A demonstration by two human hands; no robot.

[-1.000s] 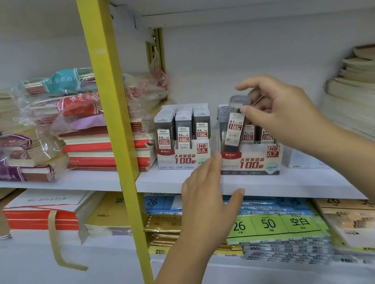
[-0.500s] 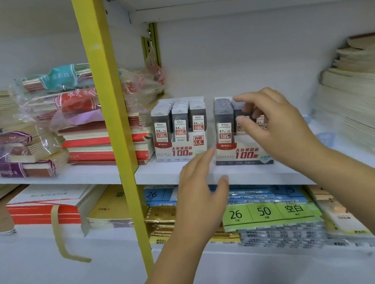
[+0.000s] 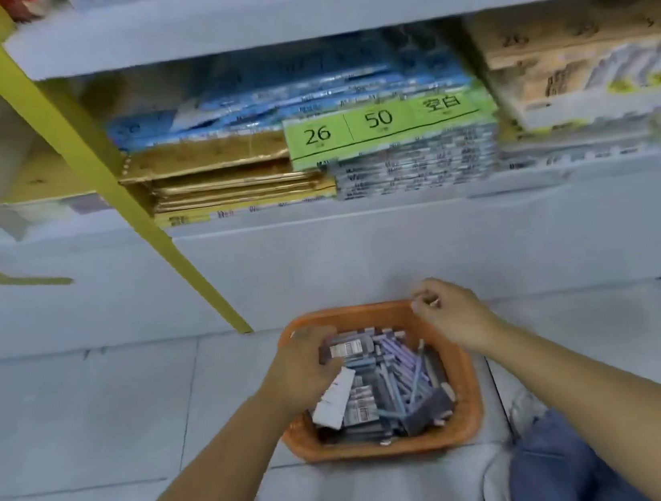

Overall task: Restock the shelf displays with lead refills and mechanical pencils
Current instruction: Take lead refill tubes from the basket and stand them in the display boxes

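A: Stock location?
B: One orange basket [image 3: 465, 379] on the floor [image 3: 89, 408] — refill cases [image 3: 362, 412], pencils [image 3: 399, 371] heaped, too blurred to count. Left hand [image 3: 301, 374] grips one refill case [image 3: 348, 349] inside.
A: Right hand [image 3: 450, 314]?
B: Curled over rim — grasp unclear.

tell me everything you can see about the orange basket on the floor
The orange basket is shallow, rectangular with rounded corners, plastic by the look, flat on the grey tiled floor below the shelves. Dark lead refill packs and bluish mechanical pencils fill it. The left hand reaches inside, gripping one lead refill pack; the right hand hangs over its far right rim.
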